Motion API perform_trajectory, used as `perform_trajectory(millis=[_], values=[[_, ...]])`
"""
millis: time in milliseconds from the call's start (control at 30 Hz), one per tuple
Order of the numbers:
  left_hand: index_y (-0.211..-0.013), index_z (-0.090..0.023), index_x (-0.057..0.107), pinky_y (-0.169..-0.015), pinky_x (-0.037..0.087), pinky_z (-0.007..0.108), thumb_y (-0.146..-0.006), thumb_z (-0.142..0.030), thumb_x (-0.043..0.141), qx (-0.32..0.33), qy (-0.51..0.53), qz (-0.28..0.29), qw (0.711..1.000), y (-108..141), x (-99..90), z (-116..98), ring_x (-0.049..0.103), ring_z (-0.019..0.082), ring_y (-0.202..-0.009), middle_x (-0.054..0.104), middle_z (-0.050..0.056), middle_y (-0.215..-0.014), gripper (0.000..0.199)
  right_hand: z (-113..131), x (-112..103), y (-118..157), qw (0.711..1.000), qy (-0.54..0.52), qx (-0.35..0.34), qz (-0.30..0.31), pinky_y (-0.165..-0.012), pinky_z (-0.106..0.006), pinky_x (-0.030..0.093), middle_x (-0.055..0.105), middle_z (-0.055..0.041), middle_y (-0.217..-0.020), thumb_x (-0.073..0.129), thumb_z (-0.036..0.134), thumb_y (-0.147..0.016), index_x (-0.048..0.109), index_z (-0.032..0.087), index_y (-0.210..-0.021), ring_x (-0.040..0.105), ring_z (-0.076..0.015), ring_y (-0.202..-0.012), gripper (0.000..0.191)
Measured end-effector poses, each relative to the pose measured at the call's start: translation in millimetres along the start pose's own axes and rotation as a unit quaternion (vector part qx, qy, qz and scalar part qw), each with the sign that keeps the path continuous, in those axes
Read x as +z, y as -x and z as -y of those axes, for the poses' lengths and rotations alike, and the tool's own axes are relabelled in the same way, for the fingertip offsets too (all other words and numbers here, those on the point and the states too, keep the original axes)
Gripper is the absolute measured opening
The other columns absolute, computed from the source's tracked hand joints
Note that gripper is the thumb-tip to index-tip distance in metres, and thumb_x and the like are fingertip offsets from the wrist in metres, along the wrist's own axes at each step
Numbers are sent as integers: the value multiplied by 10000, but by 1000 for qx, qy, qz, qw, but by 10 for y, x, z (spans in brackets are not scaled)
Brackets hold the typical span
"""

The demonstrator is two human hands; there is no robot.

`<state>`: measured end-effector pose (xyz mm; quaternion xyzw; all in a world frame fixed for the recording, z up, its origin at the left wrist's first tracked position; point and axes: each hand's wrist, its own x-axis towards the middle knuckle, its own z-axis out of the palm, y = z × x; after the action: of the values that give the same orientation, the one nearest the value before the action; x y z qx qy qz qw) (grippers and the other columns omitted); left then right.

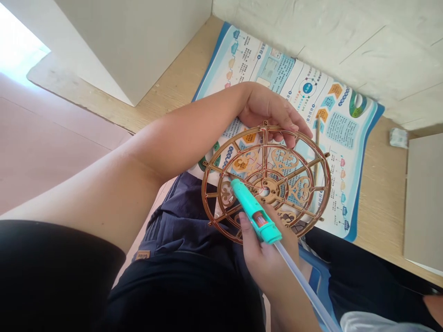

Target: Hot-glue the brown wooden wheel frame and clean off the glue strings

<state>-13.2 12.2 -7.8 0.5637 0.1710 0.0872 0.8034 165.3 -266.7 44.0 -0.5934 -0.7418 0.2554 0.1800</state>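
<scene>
**Amber wheel (273, 191) braced for a teal pen (252, 207)**

The right hand (266, 263) pinches the pen between thumb and fingers, its nozzle end resting over the wheel's inner ring; whether the tip touches, I cannot tell. The left hand (268, 110) is curled around the top of the rim, fingers hooked over it, a hold that leaves the wheel's spokes and scrollwork open to the pen. The wheel sits between the hands, above the dark trousers (180, 221) and the edge of a printed poster (308, 87). The pen's small window (260, 219) shows something orange inside, and a clear tube (304, 288) trails from its rear past the wrist. Beyond, a wooden stick (316, 147) lies on the poster, which covers the bench (380, 193). A crumpled tissue (398, 138) sits farther along, with a white box (121, 46) and the wall (346, 41) behind.
</scene>
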Motion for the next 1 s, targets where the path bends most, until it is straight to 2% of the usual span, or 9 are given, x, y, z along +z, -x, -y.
perform_trajectory(millis=[200,400,500,600,700,767,867,1000], values=[[-1446,-163,683,-819,433,323,-795,-355,841,-13,-27,-25,999,32,47,-34,645,129,-897,811,7,-1011,698,34,14,-33,999,-23,17,20,-563,-271,463,646,3,-688,585,396,-1075,672,233,-990,666,-208,-604,203],[-1428,-182,696,-787,451,286,-775,-386,852,-17,-22,-38,999,40,67,-37,666,145,-889,819,6,-1004,702,4,33,-75,998,-49,8,31,-561,-282,466,616,4,-666,597,402,-1060,642,233,-955,643,-211,-591,204],[-1409,-184,713,-790,449,297,-761,-373,855,-17,-14,-36,999,7,40,-13,664,158,-905,825,21,-1000,690,-25,35,-92,998,-56,11,36,-541,-290,467,667,-27,-723,598,409,-1057,668,231,-984,660,-225,-607,205],[-1428,-178,701,-807,448,302,-762,-381,862,-14,-18,-31,999,-8,19,2,651,160,-921,827,28,-1005,714,-71,2,-88,998,-58,-2,32,-544,-285,481,707,-46,-778,595,418,-1061,689,230,-987,678,-222,-622,222],[-1445,-156,687,-806,457,294,-762,-403,870,-7,-26,-25,999,15,38,-10,646,153,-904,818,34,-1017,749,-127,-68,-40,998,-53,-23,24,-535,-266,468,651,-7,-697,609,409,-1062,691,229,-975,631,-188,-564,216],[-1420,-160,708,-789,458,287,-764,-401,868,-4,-31,-28,999,38,73,-32,651,149,-886,811,34,-1016,717,-153,-114,6,999,-40,-12,4,-530,-265,448,595,19,-646,621,408,-1063,694,224,-980,581,-172,-524,215],[-1425,-161,709,-806,447,310,-832,-350,798,-26,-47,-63,997,59,126,-66,688,190,-985,799,29,-1014,628,-160,-142,50,1000,-23,7,-19,-539,-274,440,566,26,-625,619,412,-1064,695,220,-970,554,-172,-512,227],[-1470,-138,670,-799,443,288,-810,-335,803,-30,-29,-53,998,59,140,-76,672,162,-921,800,25,-1000,701,-118,-109,27,1000,-27,5,-9,-545,-277,461,594,6,-663,602,410,-1070,699,216,-983,593,-187,-546,233]])
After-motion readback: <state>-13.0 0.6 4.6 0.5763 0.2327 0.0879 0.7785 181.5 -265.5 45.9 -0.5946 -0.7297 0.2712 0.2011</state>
